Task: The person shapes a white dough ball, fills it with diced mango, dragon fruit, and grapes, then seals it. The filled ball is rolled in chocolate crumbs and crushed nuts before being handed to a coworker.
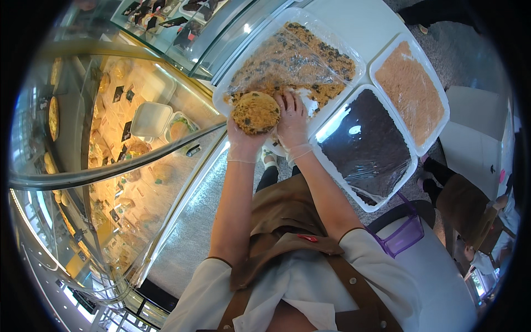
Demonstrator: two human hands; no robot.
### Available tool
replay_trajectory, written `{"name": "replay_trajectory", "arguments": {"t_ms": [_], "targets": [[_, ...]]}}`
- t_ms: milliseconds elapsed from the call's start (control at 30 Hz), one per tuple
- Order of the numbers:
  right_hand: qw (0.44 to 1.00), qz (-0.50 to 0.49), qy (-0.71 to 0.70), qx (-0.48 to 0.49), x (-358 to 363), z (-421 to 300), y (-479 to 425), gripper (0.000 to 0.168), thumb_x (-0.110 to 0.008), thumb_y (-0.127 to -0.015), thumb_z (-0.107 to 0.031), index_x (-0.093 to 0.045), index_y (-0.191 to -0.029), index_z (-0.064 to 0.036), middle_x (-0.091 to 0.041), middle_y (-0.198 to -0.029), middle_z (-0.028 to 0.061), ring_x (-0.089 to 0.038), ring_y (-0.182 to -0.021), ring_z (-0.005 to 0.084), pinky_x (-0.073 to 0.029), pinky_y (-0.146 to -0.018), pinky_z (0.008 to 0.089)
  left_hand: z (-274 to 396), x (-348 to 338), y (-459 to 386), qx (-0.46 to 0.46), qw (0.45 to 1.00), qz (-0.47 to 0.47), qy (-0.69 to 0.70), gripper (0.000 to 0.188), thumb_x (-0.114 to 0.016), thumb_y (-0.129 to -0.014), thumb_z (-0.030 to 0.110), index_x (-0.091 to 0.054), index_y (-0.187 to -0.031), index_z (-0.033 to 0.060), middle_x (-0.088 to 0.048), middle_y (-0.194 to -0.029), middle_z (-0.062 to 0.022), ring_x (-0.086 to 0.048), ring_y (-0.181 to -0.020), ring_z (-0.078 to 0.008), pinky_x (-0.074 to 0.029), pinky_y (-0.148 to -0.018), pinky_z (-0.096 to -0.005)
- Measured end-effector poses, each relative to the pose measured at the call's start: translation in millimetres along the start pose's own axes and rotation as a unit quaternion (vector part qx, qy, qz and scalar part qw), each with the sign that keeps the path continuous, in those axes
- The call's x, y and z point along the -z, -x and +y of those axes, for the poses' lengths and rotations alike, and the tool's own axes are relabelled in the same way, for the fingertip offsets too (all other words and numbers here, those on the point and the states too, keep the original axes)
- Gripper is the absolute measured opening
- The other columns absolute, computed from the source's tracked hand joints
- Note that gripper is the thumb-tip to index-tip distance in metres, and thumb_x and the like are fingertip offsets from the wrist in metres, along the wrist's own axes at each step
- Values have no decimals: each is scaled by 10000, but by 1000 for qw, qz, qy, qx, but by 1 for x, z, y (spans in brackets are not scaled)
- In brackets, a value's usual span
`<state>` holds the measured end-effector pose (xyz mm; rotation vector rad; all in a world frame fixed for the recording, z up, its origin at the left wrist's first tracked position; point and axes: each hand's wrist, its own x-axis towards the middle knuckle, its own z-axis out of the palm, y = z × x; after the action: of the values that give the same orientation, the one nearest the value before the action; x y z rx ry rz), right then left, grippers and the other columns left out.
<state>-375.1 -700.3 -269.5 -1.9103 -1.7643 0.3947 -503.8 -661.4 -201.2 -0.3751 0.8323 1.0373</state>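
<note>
A round bun (256, 113) coated in golden-brown floss with dark seaweed-like flakes rests in my left hand (245, 143), which wears a clear disposable glove. Close against the bun's right side is my gloved right hand (293, 120), its fingers bent down at the near edge of the floss. Whether it grips any floss is hidden. Both hands are over the near end of a white plastic tray (360, 62) of the same flaked floss (286, 58). Clear plastic film (269, 68) covers much of that floss, and a bare white patch of tray bottom shows beside my right hand.
Film-covered trays of dark crumbs (365, 141) and light brown floss (408, 91) stand to the right. At left, a glass display case (195, 137) holds breads and an opened clamshell box (151, 120). A purple clear-plastic basket (402, 236) and people in aprons (464, 207) are at right.
</note>
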Motion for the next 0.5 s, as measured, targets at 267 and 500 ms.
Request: {"name": "replay_trajectory", "arguments": {"t_ms": [267,500], "targets": [[842,38,-492,-217,25,-18,-14,328,-521,-971,-14,-513,-1298,-39,-534,-1328,113,-497,-1241,250,-370,-1079,356,-7,-15,6,-29,999,22,-27,545,-320,-1014,436,-505,-1412,112,-535,-1420,-166,-512,-1313,-360,-427,-1078,-560],[884,32,-458,-89,57,-35,-21,368,-431,-950,79,-528,-1296,-3,-579,-1323,116,-526,-1271,221,-369,-1111,318,-21,-20,8,-5,1000,-16,-23,511,-351,-1023,399,-517,-1384,76,-578,-1371,-156,-557,-1270,-335,-444,-1085,-508]]}}
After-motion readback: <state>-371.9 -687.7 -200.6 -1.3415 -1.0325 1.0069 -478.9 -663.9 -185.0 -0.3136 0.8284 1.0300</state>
